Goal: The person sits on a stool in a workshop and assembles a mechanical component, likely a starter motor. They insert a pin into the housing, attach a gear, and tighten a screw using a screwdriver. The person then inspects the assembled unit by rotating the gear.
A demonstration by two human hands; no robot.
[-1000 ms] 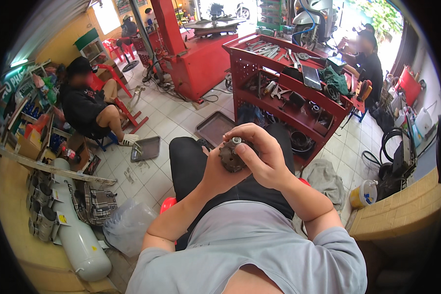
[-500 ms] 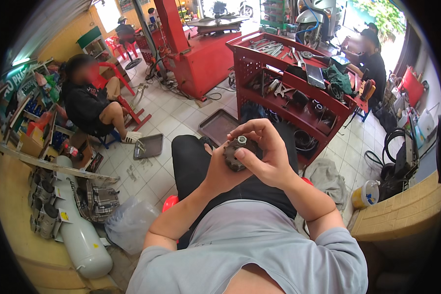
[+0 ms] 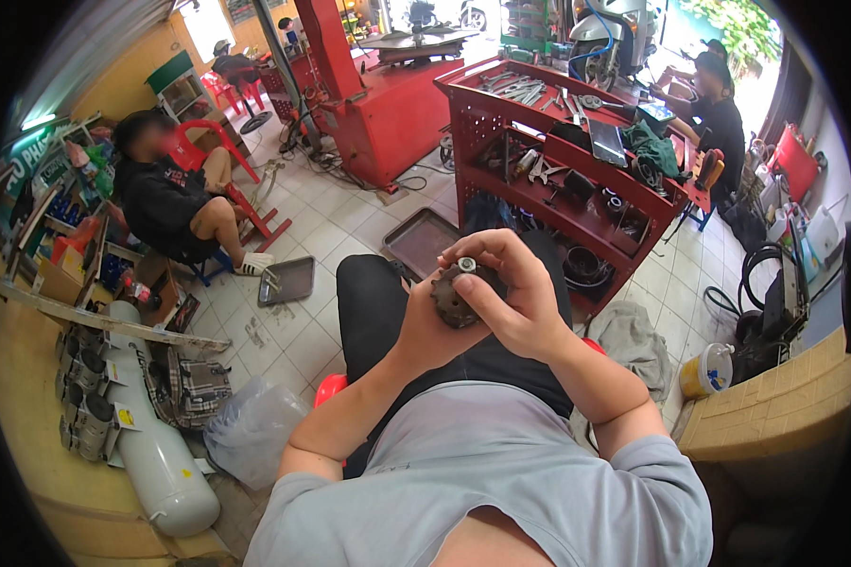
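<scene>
Above my lap, both hands are closed around a round, dark brown metal part with teeth along its rim (image 3: pixel 451 307). A small shiny nut-like piece (image 3: pixel 466 265) stands at the top of it. My left hand (image 3: pixel 424 326) cups the part from below and the left side, its fingers mostly hidden. Around the far side curl the fingers of my right hand (image 3: pixel 518 300), while its thumb presses on the upper face just beside the shiny piece. The part's underside cannot be seen.
Ahead to the right stands a red tool cart (image 3: pixel 563 180) with wrenches. Two dark trays (image 3: pixel 416 248) (image 3: pixel 287 282) lie on the tiled floor. A seated person (image 3: pixel 165 203) is at the left, another person (image 3: pixel 719 113) at the far right. A grey cylinder tank (image 3: pixel 165 463) lies at left.
My right thumb has slid up across the toothed part to beside the shiny piece. Both hands still hold the part in nearly the same place.
</scene>
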